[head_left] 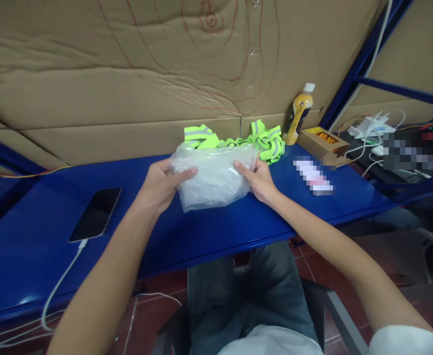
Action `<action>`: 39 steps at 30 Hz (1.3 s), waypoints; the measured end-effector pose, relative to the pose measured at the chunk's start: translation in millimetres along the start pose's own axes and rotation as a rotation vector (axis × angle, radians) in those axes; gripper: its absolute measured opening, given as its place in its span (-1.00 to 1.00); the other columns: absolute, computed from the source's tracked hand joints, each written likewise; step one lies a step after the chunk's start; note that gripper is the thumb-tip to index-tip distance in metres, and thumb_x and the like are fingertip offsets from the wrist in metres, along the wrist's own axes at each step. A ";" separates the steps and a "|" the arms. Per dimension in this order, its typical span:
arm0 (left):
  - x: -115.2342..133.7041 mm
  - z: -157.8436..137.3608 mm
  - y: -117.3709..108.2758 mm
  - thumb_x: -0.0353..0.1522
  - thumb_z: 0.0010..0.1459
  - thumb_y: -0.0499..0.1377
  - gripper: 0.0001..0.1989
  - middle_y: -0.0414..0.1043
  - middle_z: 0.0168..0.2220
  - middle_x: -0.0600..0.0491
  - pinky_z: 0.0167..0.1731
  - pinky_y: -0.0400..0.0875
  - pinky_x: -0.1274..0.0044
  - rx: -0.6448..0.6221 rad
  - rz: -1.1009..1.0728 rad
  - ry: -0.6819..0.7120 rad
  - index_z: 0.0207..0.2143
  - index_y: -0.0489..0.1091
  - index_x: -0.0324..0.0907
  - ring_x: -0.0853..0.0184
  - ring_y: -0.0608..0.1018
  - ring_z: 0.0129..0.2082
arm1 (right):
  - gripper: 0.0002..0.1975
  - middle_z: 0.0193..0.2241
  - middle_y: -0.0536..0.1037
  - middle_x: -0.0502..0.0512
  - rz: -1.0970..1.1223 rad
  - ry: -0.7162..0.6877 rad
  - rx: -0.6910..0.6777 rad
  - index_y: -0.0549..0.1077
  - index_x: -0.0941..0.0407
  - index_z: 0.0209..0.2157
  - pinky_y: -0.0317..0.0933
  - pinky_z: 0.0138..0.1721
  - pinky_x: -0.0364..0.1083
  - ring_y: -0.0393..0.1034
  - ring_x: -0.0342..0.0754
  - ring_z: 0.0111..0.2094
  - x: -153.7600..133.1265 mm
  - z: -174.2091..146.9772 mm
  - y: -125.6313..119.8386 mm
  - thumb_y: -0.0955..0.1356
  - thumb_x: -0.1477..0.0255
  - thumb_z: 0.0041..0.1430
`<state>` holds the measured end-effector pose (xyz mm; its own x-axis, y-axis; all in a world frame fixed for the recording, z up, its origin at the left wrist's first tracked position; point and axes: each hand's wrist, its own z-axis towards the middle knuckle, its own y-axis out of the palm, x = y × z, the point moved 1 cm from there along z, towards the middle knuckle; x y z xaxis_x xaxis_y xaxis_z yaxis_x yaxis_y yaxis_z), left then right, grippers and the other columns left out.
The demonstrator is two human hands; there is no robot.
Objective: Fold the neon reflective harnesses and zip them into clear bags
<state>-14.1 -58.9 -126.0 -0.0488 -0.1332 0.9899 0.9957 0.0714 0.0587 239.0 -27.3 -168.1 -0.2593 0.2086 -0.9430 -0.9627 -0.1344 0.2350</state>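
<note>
Between the left hand [157, 185] and the right hand [258, 180], a crumpled clear plastic bag [214, 180] is stretching across, whitish and wrinkled, over the blue table [201, 231]. At its left end the left hand is gripping it, the thumb lying across the front face; at its right end the right hand is pinching it, the thumb pressing near the edge, where a thin red line is running. Both hands' other fingers are mostly hiding behind the plastic. Whether the bag's lower edge is touching the table, I cannot tell.

Just beyond both hands, fluorescent yellow-green straps [268, 140] with grey stripes are lying in a tangle, the bag partly covering them. Farther off, beyond the right hand and to its right, a yellow bottle [299, 116] with a white cap is standing upright, and an open cardboard box [334, 149] is sitting just beside it. Nearer, to the right hand's right, a pixelated item [313, 176] is lying flat. To the left hand's left, a dark-screened phone [96, 214] is resting on the table, and a white cable [82, 245] is trailing from its near end.
</note>
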 end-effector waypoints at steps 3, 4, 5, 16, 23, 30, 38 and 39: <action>3.5 1.7 -10.5 -0.20 -0.20 0.66 -0.47 0.69 -0.24 -0.07 -0.27 0.71 0.40 -0.081 -0.030 -0.162 -0.19 0.64 -0.19 0.14 0.72 -0.27 | -0.45 -0.29 0.71 0.08 -0.003 0.224 -0.183 0.64 0.12 -0.28 0.52 -0.26 -0.07 0.57 -0.08 -0.33 -8.2 1.9 -11.7 0.71 0.03 -0.17; 4.3 2.8 -14.0 -0.21 -0.20 0.67 -0.47 0.69 -0.26 -0.06 -0.33 0.70 0.45 -0.114 -0.019 -0.208 -0.18 0.65 -0.18 0.17 0.71 -0.31 | -0.45 -0.32 0.70 0.07 -0.017 0.294 -0.242 0.64 0.13 -0.30 0.50 -0.33 -0.09 0.56 -0.10 -0.37 -10.3 2.4 -16.6 0.72 0.06 -0.21; 4.8 3.9 -17.1 -0.23 -0.21 0.67 -0.46 0.69 -0.26 -0.06 -0.37 0.68 0.49 -0.142 -0.001 -0.250 -0.17 0.66 -0.18 0.21 0.70 -0.35 | -0.46 -0.34 0.69 0.06 -0.034 0.353 -0.284 0.65 0.14 -0.30 0.49 -0.38 -0.10 0.55 -0.11 -0.40 -11.9 2.8 -21.5 0.73 0.10 -0.22; 0.2 7.2 -24.9 -0.05 0.06 0.48 -0.51 0.62 -0.44 -0.06 -0.45 0.62 0.30 -0.201 0.813 -0.223 -0.11 0.50 -0.16 0.08 0.67 -0.47 | -0.73 -0.46 0.62 0.05 -0.704 0.297 -0.214 0.58 0.16 -0.29 0.28 -0.45 -0.11 0.50 -0.05 -0.45 -12.7 -2.4 -41.9 0.60 0.35 0.00; -18.8 -38.2 46.4 -0.18 0.53 0.05 -0.50 0.31 0.46 -0.24 0.52 0.13 0.01 -0.435 1.160 0.816 0.35 0.39 -0.27 -0.12 0.19 0.56 | -0.73 -0.07 0.66 0.35 -1.541 0.008 -0.228 0.57 0.17 -0.06 0.43 -0.15 0.10 0.62 0.31 -0.07 -31.2 -19.0 -32.5 0.44 0.28 0.33; -65.6 -44.3 49.0 -0.05 0.57 -0.03 -0.27 -0.10 0.63 -0.19 0.60 -0.21 0.00 -0.634 1.262 0.570 0.59 0.03 -0.25 -0.08 -0.14 0.65 | -0.22 0.53 0.18 0.53 -1.484 -0.537 -0.257 0.21 0.32 0.50 0.01 0.53 0.40 0.02 0.43 0.57 -27.0 -52.2 -19.5 0.25 0.05 0.53; -66.3 -43.5 34.3 0.17 0.51 -0.09 -0.08 -0.21 0.64 -0.21 0.59 -0.25 -0.03 -0.649 1.262 0.527 0.62 -0.08 -0.25 -0.09 -0.21 0.65 | -0.06 0.60 -0.12 0.36 -1.410 -0.284 -0.668 -0.01 0.31 0.60 -0.32 0.66 0.28 -0.32 0.22 0.66 2.3 -57.3 -40.0 0.09 -0.13 0.54; -65.7 -44.2 33.6 0.17 0.51 -0.10 -0.09 -0.19 0.64 -0.18 0.58 -0.26 -0.06 -0.644 1.273 0.516 0.63 -0.07 -0.21 -0.10 -0.19 0.65 | -0.06 0.61 -0.13 0.34 -1.405 -0.276 -0.663 -0.01 0.30 0.60 -0.33 0.66 0.27 -0.32 0.21 0.66 2.1 -56.9 -41.6 0.09 -0.14 0.54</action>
<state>26.0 -91.5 -194.8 0.7406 -0.6488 0.1751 0.2218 -0.0099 -0.9750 282.9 -76.4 -193.2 0.6985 0.6801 -0.2227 -0.2523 -0.0572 -0.9660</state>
